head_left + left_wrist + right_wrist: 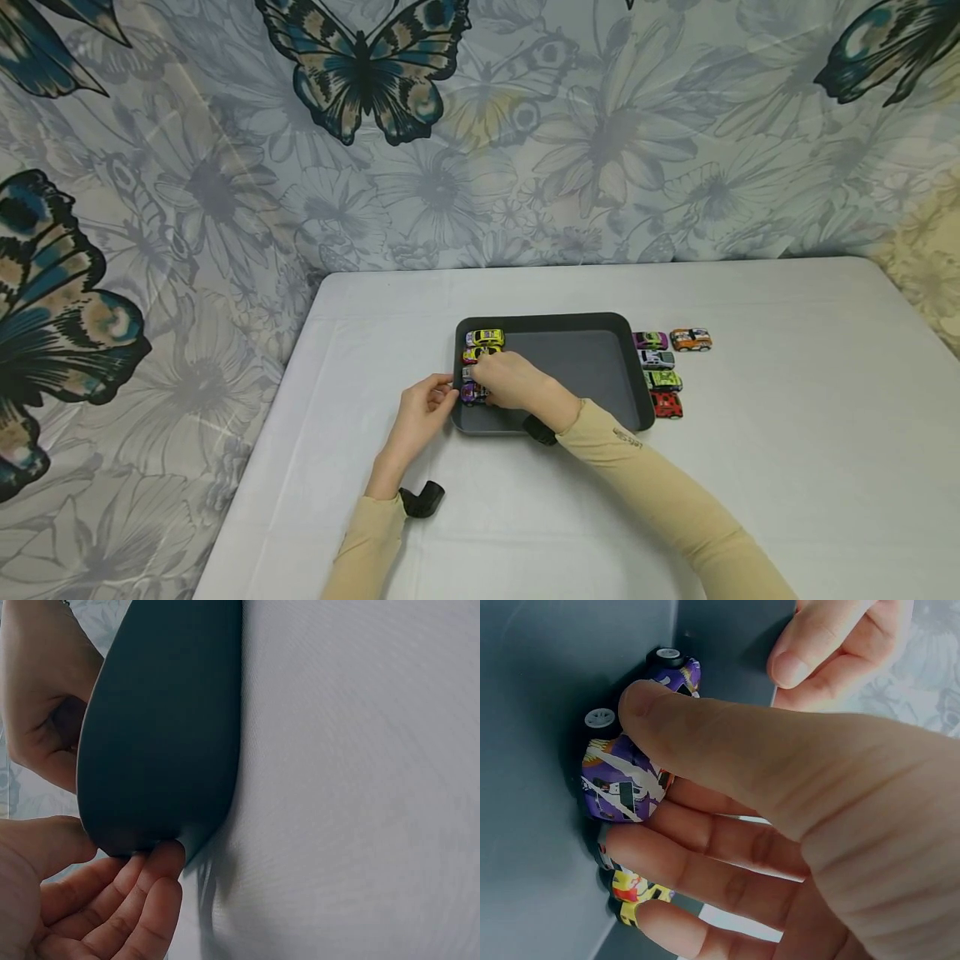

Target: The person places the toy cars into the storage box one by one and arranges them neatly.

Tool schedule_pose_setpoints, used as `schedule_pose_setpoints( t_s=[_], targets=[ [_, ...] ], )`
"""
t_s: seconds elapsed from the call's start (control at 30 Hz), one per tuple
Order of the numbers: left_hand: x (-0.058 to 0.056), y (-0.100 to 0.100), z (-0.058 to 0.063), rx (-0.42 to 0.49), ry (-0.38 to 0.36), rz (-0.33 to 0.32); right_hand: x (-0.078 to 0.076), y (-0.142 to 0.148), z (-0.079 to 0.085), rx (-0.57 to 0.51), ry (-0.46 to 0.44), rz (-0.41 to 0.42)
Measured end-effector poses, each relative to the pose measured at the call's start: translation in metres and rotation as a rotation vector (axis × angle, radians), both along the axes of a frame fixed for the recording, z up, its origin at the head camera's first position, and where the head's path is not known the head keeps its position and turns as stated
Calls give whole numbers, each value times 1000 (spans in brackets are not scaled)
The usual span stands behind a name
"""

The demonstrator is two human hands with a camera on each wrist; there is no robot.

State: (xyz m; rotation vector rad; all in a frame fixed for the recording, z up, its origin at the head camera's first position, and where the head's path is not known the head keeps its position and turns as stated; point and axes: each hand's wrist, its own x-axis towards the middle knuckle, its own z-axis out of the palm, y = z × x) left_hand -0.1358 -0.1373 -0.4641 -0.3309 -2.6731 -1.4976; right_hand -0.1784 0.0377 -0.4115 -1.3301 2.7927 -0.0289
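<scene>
My right hand [525,387] reaches over a dark grey tray [577,367] and grips a purple toy car [615,784] near the tray's left wall. The thumb lies along the car's side by the wheels, with fingers on the other side. Behind it, partly hidden by the fingers, stand a grey toy car [467,373] and a yellow one with red marks [630,886]. Another yellow toy car [484,337] sits at the tray's far left corner. My left hand [420,417] pinches the tray's left edge, thumb at the rim and fingers against the outer wall.
Right of the tray, on the white-covered table [787,467], a column of toy cars stands: purple-green [650,340], silver [657,359], lime [663,380] and red [667,405]. An orange car [691,339] is beside the purple-green one. Butterfly-print fabric [600,167] hangs behind.
</scene>
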Motion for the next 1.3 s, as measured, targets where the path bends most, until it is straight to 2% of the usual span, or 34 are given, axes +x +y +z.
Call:
schedule_pose_setpoints(
  t_s=[0.67, 0.9, 1.03, 1.3],
  targets=[
    [-2, 1, 4, -4, 15, -2, 0, 0, 4, -1, 20, -25],
    [-1, 2, 4, 5, 4, -5, 2, 11, 13, -35, -9, -55],
    [0, 1, 4, 5, -7, 0, 1, 27, 23, -68, 27, -75],
    [2, 1, 3, 6, -24, 5, -2, 74, 37, -131, 178, -96]
  ],
)
